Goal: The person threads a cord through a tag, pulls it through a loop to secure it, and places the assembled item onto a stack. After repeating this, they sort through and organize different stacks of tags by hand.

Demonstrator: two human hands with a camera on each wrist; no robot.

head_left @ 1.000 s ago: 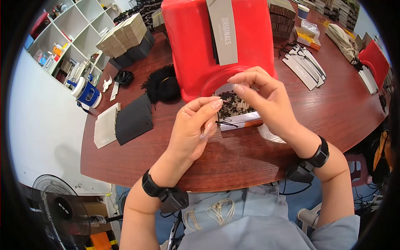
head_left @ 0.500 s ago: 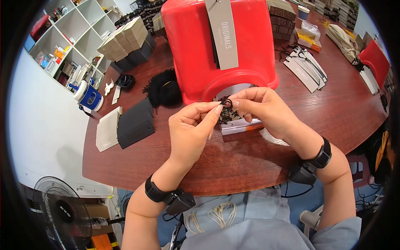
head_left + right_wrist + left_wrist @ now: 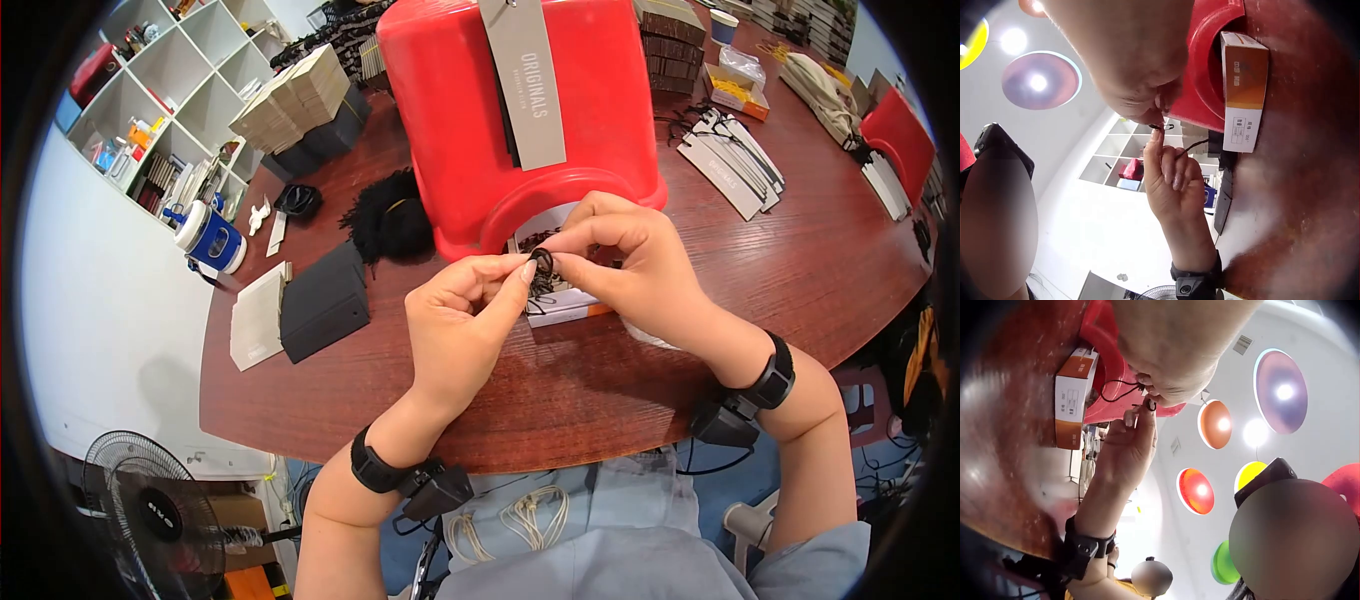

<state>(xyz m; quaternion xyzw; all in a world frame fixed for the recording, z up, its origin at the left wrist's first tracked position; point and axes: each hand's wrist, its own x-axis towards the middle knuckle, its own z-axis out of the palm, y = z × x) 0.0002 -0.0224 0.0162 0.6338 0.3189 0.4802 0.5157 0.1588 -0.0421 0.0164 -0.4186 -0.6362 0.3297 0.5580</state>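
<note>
Near the small box, the left hand and right hand pinch a looped black cord, grips close together, so both steady it at once.

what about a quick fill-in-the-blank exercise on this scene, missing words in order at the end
The left hand and the right hand pinch a thin cord whose colour is ____. The large word printed on the grey tag is ____. Behind that tag, the large plastic piece is coloured ____. Besides white, the main colour of the bottle is ____.

Missing words: black; ORIGINALS; red; blue.
</note>
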